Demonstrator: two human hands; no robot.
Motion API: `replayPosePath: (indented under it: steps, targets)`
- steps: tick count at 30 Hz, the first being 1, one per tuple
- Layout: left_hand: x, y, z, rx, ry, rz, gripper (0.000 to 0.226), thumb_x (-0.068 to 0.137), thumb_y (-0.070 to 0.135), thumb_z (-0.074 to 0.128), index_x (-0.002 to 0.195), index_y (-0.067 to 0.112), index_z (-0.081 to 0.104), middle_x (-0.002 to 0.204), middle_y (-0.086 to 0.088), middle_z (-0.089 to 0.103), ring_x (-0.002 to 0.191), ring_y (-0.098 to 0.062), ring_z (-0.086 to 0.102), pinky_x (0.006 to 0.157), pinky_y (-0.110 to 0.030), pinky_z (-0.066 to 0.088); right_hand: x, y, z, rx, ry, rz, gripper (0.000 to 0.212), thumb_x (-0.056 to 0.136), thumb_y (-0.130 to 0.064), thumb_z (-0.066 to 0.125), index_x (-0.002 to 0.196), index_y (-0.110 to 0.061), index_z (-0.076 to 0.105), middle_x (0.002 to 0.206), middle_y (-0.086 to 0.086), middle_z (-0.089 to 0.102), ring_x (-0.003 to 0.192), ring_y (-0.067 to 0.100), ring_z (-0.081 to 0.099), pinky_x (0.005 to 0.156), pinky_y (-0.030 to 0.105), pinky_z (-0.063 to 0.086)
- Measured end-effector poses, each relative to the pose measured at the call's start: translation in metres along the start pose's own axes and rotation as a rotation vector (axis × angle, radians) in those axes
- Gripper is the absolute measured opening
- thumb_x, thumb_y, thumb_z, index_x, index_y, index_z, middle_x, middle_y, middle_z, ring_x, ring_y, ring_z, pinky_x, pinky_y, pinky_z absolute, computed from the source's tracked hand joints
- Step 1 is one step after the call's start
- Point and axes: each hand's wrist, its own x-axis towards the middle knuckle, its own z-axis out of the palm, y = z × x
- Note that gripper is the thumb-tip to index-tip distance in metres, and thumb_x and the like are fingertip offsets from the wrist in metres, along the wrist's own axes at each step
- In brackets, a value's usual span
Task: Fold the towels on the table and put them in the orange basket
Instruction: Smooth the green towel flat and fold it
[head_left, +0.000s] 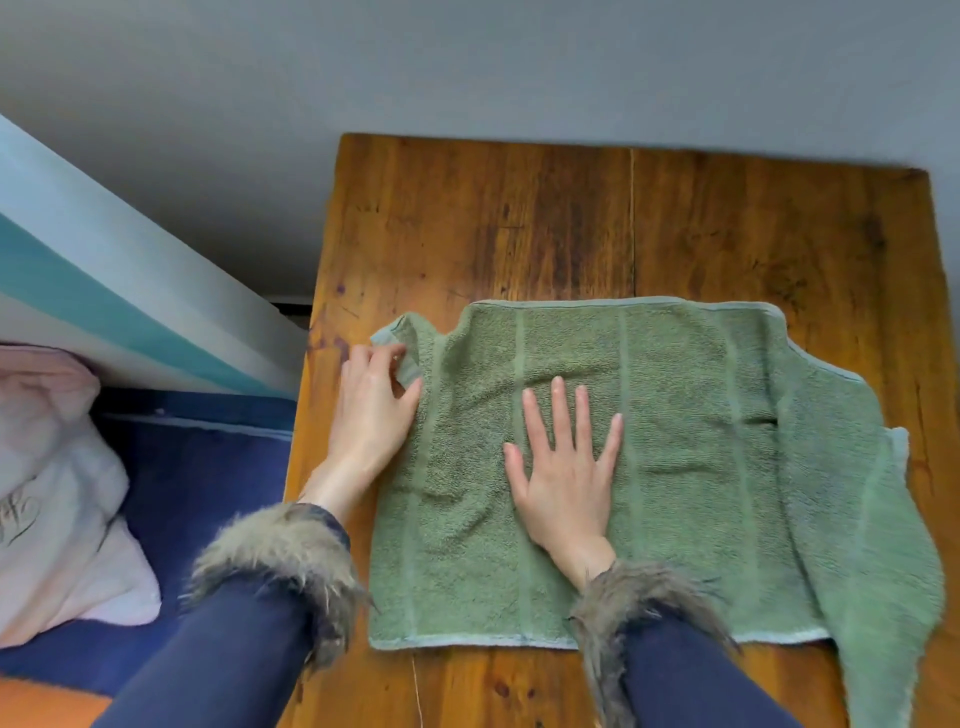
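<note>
A green terry towel (691, 467) lies spread on the wooden table (571, 223), folded over itself, with its right part trailing toward the table's front right corner. My left hand (371, 415) pinches the towel's left edge near its far left corner. My right hand (569, 467) lies flat on the middle of the towel, fingers straight and spread. An orange patch (41, 701) shows at the bottom left corner; I cannot tell whether it is the basket.
Left of the table is a bed with a dark blue cover (197, 493) and a pale pink cloth (57, 493) heaped on it. A white and teal striped panel (104, 275) slants behind. A grey wall (467, 67) runs behind the table.
</note>
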Motion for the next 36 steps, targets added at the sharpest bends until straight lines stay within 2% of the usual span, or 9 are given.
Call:
replayPosePath:
  steps: [7, 12, 16, 20, 23, 25, 28, 31, 36]
  targets:
    - [0.014, -0.003, 0.005, 0.026, 0.018, 0.058, 0.035, 0.082, 0.022, 0.067, 0.115, 0.015, 0.058, 0.108, -0.011, 0.05, 0.106, -0.028, 0.041, 0.094, -0.037, 0.036, 0.001, 0.0, 0.006, -0.047, 0.008, 0.018, 0.062, 0.093, -0.053, 0.018, 0.148, -0.028, 0.006, 0.158, 0.003, 0.002, 0.146, 0.024, 0.001, 0.112, 0.059, 0.005]
    - [0.009, -0.005, -0.005, 0.03, -0.02, 0.166, 0.015, 0.087, 0.007, 0.059, 0.102, 0.008, 0.057, 0.093, -0.008, 0.055, 0.092, -0.027, 0.05, 0.083, -0.037, 0.04, 0.001, -0.001, 0.004, -0.05, 0.004, 0.03, 0.062, 0.092, -0.053, 0.019, 0.148, -0.027, 0.012, 0.158, 0.003, 0.006, 0.145, 0.024, 0.004, 0.112, 0.058, 0.004]
    - [0.015, -0.022, -0.032, 0.131, 0.001, 0.193, 0.013, 0.089, 0.003, 0.051, 0.095, 0.006, 0.062, 0.095, -0.012, 0.056, 0.091, -0.03, 0.053, 0.079, -0.041, 0.044, 0.001, -0.002, 0.003, -0.06, 0.005, 0.032, 0.062, 0.092, -0.053, 0.019, 0.148, -0.026, 0.014, 0.157, 0.004, 0.007, 0.145, 0.024, 0.006, 0.112, 0.058, 0.006]
    - [0.031, -0.037, -0.055, 0.153, 0.057, 0.166, 0.017, 0.091, 0.008, 0.05, 0.102, 0.005, 0.063, 0.097, -0.01, 0.055, 0.088, -0.028, 0.055, 0.076, -0.036, 0.043, 0.001, -0.002, 0.004, -0.069, -0.001, 0.038, 0.062, 0.092, -0.054, 0.018, 0.148, -0.027, 0.011, 0.158, 0.004, 0.005, 0.145, 0.023, 0.004, 0.112, 0.059, 0.006]
    - [0.019, -0.031, -0.041, 0.138, 0.018, 0.204, 0.019, 0.089, 0.013, 0.056, 0.106, 0.006, 0.062, 0.105, -0.01, 0.055, 0.1, -0.028, 0.05, 0.084, -0.035, 0.041, 0.002, -0.002, 0.005, -0.066, 0.007, 0.038, 0.063, 0.092, -0.054, 0.017, 0.148, -0.027, 0.011, 0.158, 0.004, 0.005, 0.145, 0.022, 0.003, 0.113, 0.057, 0.005]
    - [0.004, -0.031, -0.026, 0.183, 0.005, 0.22, 0.028, 0.088, 0.022, 0.059, 0.113, 0.01, 0.061, 0.119, -0.006, 0.054, 0.115, -0.028, 0.045, 0.093, -0.04, 0.037, 0.001, -0.002, 0.006, -0.07, 0.011, 0.035, 0.063, 0.092, -0.054, 0.018, 0.148, -0.027, 0.01, 0.158, 0.003, 0.005, 0.145, 0.022, 0.002, 0.113, 0.057, 0.004]
    - [-0.009, -0.043, -0.019, 0.298, 0.003, 0.224, 0.045, 0.09, 0.031, 0.056, 0.132, 0.02, 0.047, 0.144, 0.002, 0.04, 0.14, -0.026, 0.024, 0.111, -0.047, 0.02, 0.002, -0.001, 0.006, -0.072, 0.021, 0.034, 0.063, 0.092, -0.053, 0.019, 0.148, -0.027, 0.012, 0.158, 0.004, 0.006, 0.145, 0.021, 0.003, 0.113, 0.057, 0.005]
    - [-0.008, -0.049, -0.018, 0.334, -0.049, 0.193, 0.057, 0.088, 0.036, 0.056, 0.139, 0.023, 0.034, 0.154, 0.004, 0.022, 0.146, -0.023, 0.006, 0.115, -0.052, 0.005, 0.002, -0.001, 0.006, -0.074, 0.018, 0.033, 0.063, 0.091, -0.054, 0.018, 0.148, -0.026, 0.013, 0.158, 0.004, 0.006, 0.145, 0.021, 0.002, 0.113, 0.057, 0.005]
    - [-0.004, -0.046, -0.022, 0.303, -0.138, 0.172, 0.066, 0.085, 0.041, 0.058, 0.141, 0.025, 0.027, 0.157, 0.006, 0.01, 0.146, -0.022, -0.005, 0.115, -0.054, 0.0, 0.001, -0.002, 0.004, -0.069, 0.011, 0.038, 0.063, 0.091, -0.054, 0.016, 0.148, -0.026, 0.012, 0.158, 0.004, 0.006, 0.145, 0.022, 0.004, 0.113, 0.056, 0.004]
